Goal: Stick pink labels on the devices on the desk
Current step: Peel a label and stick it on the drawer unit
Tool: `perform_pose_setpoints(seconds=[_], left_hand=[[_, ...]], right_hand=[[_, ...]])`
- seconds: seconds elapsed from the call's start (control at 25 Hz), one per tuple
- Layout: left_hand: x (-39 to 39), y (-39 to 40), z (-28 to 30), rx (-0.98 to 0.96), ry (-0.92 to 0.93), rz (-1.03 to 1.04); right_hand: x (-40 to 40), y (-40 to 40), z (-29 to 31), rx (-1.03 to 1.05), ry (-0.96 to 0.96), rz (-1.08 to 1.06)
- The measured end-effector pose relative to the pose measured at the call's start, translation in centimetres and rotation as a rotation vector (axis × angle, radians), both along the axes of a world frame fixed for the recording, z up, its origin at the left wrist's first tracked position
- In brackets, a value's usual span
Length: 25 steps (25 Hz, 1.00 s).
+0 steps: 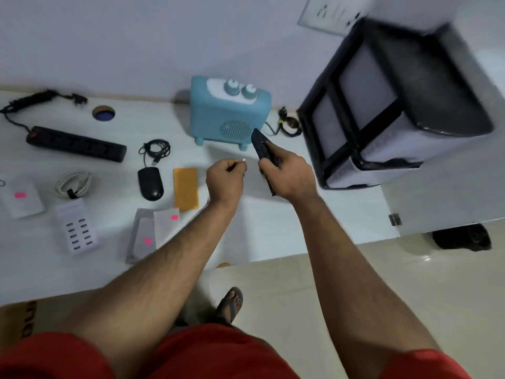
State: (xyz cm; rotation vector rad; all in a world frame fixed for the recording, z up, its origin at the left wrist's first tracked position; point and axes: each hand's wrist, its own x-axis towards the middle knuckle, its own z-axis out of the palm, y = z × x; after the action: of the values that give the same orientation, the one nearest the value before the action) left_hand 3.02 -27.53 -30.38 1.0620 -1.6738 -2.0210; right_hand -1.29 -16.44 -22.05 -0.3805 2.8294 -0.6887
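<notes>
While our right hand grips the long flat black device, its far end pointing away, our left hand pinches a small label just beside it.

1 head-worn wide-angle view looks steeply down and forward from above the white bench; both forearms reach close beneath it; wall ahead, floor below.
</notes>
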Motion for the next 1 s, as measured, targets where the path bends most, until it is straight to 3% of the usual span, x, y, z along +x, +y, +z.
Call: perform_pose_setpoints(seconds=[0.44, 1.0], left_hand=[[-6.4, 5.0, 6.5, 0.015, 0.244, -0.024], [-10.5, 10.6, 8.5, 0.022, 0.201, -0.089]], right_hand=[[-6.3, 2.5, 7.4, -0.381, -0.206, -0.126], [-9.5, 7.3, 9.5, -0.502, -0.305, -0.176]])
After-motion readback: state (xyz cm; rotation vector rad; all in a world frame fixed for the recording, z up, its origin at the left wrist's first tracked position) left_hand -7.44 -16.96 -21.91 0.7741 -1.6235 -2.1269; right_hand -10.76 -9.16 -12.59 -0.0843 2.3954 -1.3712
